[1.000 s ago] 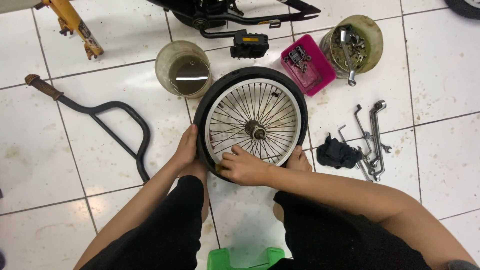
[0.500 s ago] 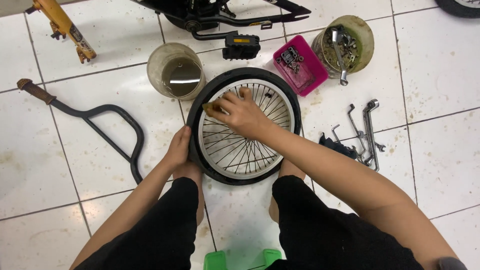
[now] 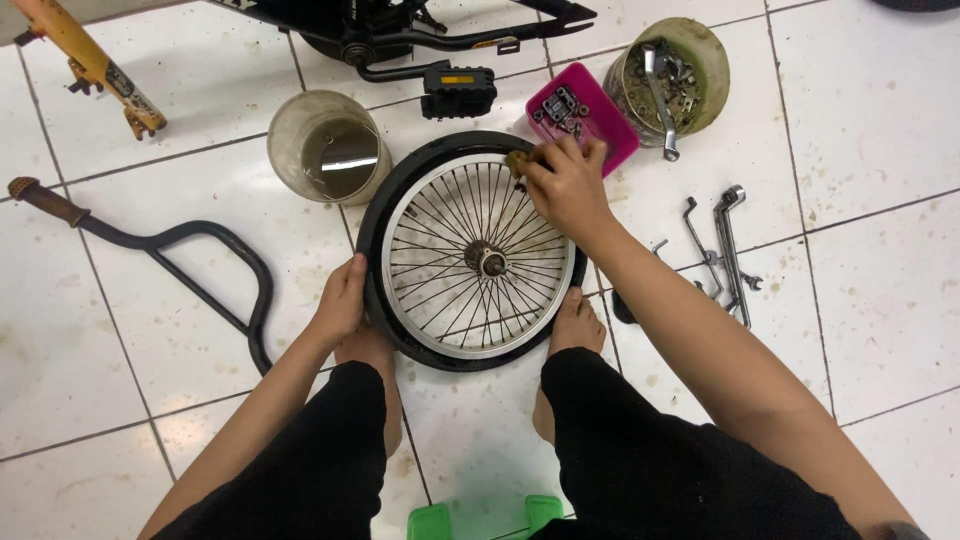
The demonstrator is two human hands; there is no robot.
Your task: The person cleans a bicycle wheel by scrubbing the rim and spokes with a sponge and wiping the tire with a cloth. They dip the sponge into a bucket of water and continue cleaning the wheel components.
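Note:
A small spoked bicycle wheel [image 3: 470,255] with a black tyre and silver rim lies flat on the white tiled floor between my feet. My left hand [image 3: 342,300] grips the tyre at its left edge. At the wheel's far rim my right hand [image 3: 566,186] presses a small brownish pad [image 3: 518,162] against the rim, fingers curled around it.
A cloudy plastic jar [image 3: 330,148] stands left of the wheel. A pink tray of small parts [image 3: 580,112] and a round tub of metal tools [image 3: 676,72] sit beyond it. Wrenches [image 3: 728,252] lie at right, a black handlebar [image 3: 190,258] at left, a bike frame [image 3: 420,30] above.
My right hand has travelled from the wheel's near rim, across the spokes, to its far rim. The left hand stays on the tyre's left edge.

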